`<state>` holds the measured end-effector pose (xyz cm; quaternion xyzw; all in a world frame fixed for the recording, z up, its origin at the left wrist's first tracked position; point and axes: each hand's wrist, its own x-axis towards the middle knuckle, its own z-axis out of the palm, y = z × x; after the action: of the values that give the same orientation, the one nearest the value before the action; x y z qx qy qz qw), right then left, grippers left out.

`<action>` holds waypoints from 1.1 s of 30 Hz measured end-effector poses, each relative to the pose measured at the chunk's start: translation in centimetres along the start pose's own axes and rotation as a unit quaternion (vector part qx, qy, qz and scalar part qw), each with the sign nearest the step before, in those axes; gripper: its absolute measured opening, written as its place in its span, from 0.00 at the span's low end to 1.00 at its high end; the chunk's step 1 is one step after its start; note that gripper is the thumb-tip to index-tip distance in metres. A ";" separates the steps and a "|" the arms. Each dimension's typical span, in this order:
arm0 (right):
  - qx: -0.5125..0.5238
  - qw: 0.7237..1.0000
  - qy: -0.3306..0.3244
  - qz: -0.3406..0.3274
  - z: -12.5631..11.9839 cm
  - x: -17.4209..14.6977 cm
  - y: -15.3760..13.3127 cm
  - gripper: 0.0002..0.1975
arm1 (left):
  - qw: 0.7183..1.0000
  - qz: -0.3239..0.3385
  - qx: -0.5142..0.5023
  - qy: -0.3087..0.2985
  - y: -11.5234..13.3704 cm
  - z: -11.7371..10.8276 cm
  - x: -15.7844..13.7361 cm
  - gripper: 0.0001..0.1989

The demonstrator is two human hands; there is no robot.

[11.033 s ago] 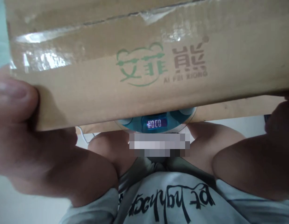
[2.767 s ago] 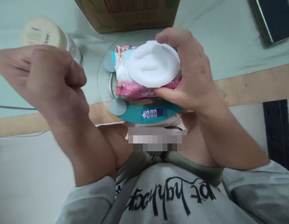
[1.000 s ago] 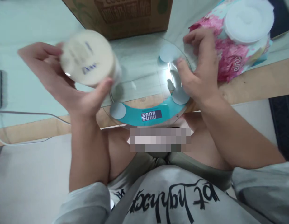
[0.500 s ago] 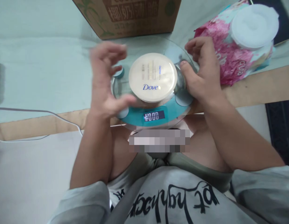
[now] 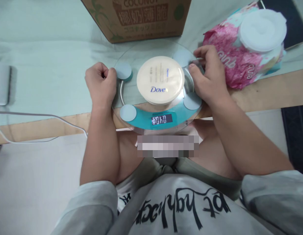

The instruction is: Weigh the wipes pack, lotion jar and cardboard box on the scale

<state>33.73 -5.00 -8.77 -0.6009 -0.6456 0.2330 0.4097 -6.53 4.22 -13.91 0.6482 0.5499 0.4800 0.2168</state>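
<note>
A cream-coloured round Dove tub (image 5: 160, 80) sits on a clear glass bathroom scale (image 5: 141, 121) with round pads and a turquoise front band. The scale's lit display (image 5: 161, 119) shows digits. At the left rim, my left hand (image 5: 101, 85) is closed, fingers curled and thumb against the glass edge beside a pad. My right hand (image 5: 210, 75) is at the right rim, its thumb over the glass and its fingers bent around the edge, partly hidden. Neither hand touches the tub.
Behind the scale stands a cardboard carton (image 5: 146, 19). To the right are a pink wipes pack (image 5: 225, 58) with a white lid (image 5: 263, 30) and a dark flat object (image 5: 295, 26). A white device (image 5: 1, 83) and cable (image 5: 43, 115) lie left, near the table's front edge (image 5: 264, 80).
My left hand, open and blurred near the tub before, has moved out to the scale's left rim and closed. The display digits have changed. My right hand stays at the right rim.
</note>
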 end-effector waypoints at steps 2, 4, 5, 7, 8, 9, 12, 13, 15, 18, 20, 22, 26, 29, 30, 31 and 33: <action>-0.001 1.000 -0.003 0.003 0.0 0.0 -0.1 0.20 | 1.000 0.026 -0.009 0.009 0.5 -0.3 0.3 0.34; 0.000 1.000 -0.004 0.007 0.0 0.0 -0.1 0.20 | 0.997 0.069 -0.030 0.016 1.5 -0.7 0.5 0.36; 0.000 1.000 -0.004 0.009 0.0 0.0 -0.1 0.21 | 0.994 0.096 -0.044 0.013 2.3 -0.8 0.5 0.37; 0.000 1.000 -0.004 0.010 0.0 0.0 -0.2 0.21 | 0.985 0.155 -0.076 -0.015 4.6 -0.8 0.0 0.42; 0.000 1.000 -0.005 0.010 0.0 0.0 -0.2 0.21 | 0.978 0.182 -0.090 -0.038 6.1 -0.7 -0.6 0.44; 0.000 1.000 -0.006 0.010 0.0 0.0 -0.2 0.21 | 0.971 0.207 -0.102 -0.065 7.6 -0.5 -1.3 0.45; -0.004 1.000 -0.004 0.006 -0.1 -0.1 -0.2 0.21 | 0.947 0.254 -0.124 -0.151 12.3 0.5 -3.8 0.45; -0.006 1.000 -0.003 0.004 -0.1 -0.1 -0.2 0.20 | 0.938 0.265 -0.128 -0.181 13.5 0.7 -4.5 0.42; -0.010 1.000 0.001 0.002 -0.1 -0.1 -0.1 0.20 | 0.926 0.283 -0.131 -0.213 15.0 1.1 -5.3 0.40; -0.010 1.000 0.005 0.006 -0.1 -0.1 0.1 0.21 | 0.926 0.284 -0.111 -0.222 15.3 1.1 -5.3 0.44; -0.006 1.000 0.006 0.007 -0.2 0.0 0.3 0.21 | 0.935 0.256 -0.078 -0.231 14.8 0.9 -4.9 0.47; -0.004 1.000 0.010 0.002 -0.3 0.1 0.6 0.22 | 0.941 0.229 -0.047 -0.246 14.5 0.8 -4.7 0.52; 0.007 0.999 0.046 -0.027 -0.6 0.3 1.0 0.22 | 0.944 0.220 -0.057 -0.237 15.1 1.0 -5.2 0.58; 0.016 0.993 0.098 -0.066 -0.8 0.4 0.6 0.20 | 0.949 0.231 -0.053 -0.210 14.0 1.2 -4.7 0.55; 0.019 0.990 0.115 -0.083 -0.9 0.4 0.4 0.19 | 0.952 0.241 -0.050 -0.184 12.7 1.0 -4.0 0.58; 0.021 0.986 0.132 -0.100 -1.0 0.4 0.0 0.19 | 0.956 0.249 -0.049 -0.149 10.9 0.7 -2.9 0.62; 0.024 0.977 0.163 -0.137 -1.4 0.3 -0.7 0.18 | 0.953 0.290 -0.080 -0.024 6.1 -0.6 0.0 0.81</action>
<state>34.50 -5.14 -7.38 -0.5268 -0.6404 0.0893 0.5517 -3.96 2.24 -8.77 0.7717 0.2921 0.5491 0.1328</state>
